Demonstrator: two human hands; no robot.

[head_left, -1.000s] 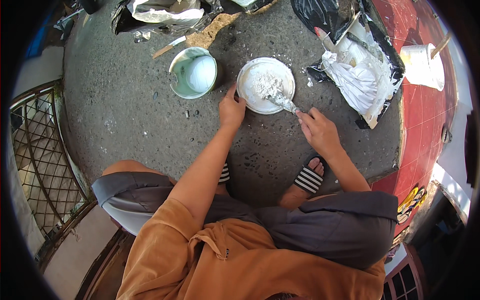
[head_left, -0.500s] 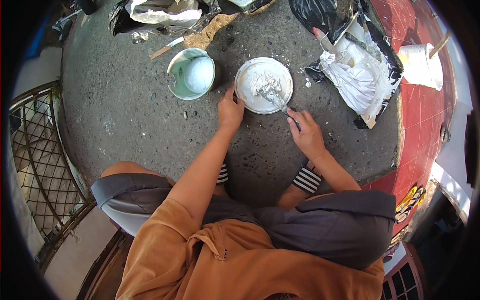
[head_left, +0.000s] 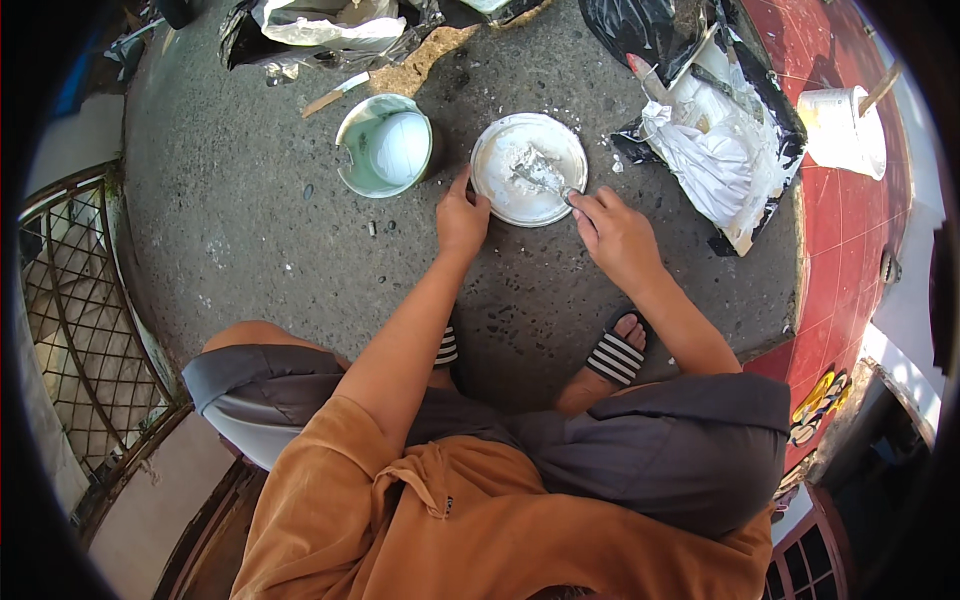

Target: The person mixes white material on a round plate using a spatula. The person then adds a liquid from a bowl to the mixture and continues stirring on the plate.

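Note:
A round white bucket lid (head_left: 490, 212) lies on the concrete, with white paste (head_left: 522, 160) clumped and smeared over its middle. My left hand (head_left: 463, 220) grips the lid's left rim between thumb and fingers. In my right hand (head_left: 622, 238) is a putty knife (head_left: 548, 180), held by its handle at the lid's lower right, its blade down in the paste. The blade is coated white, so its edge is hard to make out. Just left of the lid stands a pale green bucket (head_left: 360, 180) with a broken rim and something white inside.
An opened bag of white material (head_left: 710, 165) lies to the right, and black plastic (head_left: 320, 45) at the far left. A white-handled tool (head_left: 336, 94) rests behind the bucket. A white pail (head_left: 842, 130) stands on red tiles (head_left: 835, 240). Sandals (head_left: 818, 405) sit at right.
My right hand has turned and moved slightly right, laying the putty knife flatter across the paste. The white heap looks lower and more spread. My left hand has stayed on the rim.

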